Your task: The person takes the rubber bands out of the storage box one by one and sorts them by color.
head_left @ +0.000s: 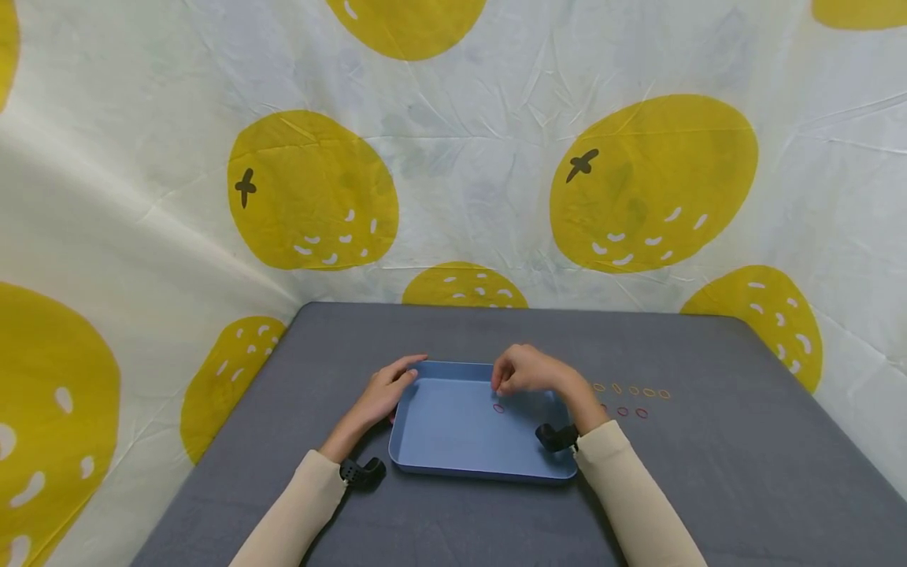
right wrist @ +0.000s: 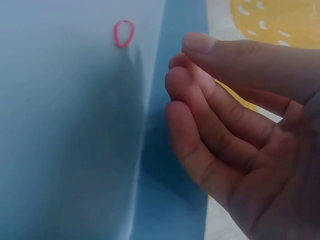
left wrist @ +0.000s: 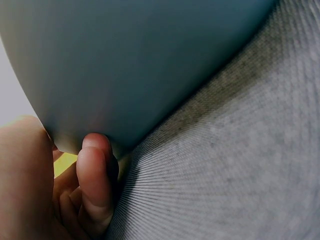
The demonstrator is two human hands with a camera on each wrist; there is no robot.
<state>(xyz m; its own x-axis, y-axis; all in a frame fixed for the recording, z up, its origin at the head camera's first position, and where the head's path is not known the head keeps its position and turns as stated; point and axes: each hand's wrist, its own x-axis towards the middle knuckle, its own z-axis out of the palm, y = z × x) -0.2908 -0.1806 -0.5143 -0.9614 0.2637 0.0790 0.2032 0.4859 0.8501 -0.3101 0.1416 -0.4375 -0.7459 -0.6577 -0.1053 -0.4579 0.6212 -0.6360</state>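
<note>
A shallow blue tray [head_left: 453, 441] sits on the table, with a small thin red ring [head_left: 499, 408], perhaps a rubber band, on its floor. My left hand [head_left: 386, 391] holds the tray's far left corner. One fingertip [left wrist: 95, 150] bears against the outer wall in the left wrist view. Over the far right part of the tray hovers my right hand [head_left: 527, 370], thumb [right wrist: 200, 44] and forefinger together, the other fingers curled. Nothing shows between them. The red ring [right wrist: 124, 34] lies just beyond these fingertips in the right wrist view.
Right of the tray lie a row of thin orange rings [head_left: 634, 390] and, nearer, a row of red ones [head_left: 623, 411], partly behind my right wrist. A grey cloth covers the table [head_left: 708, 472]. A fruit-patterned curtain [head_left: 475, 197] hangs behind it.
</note>
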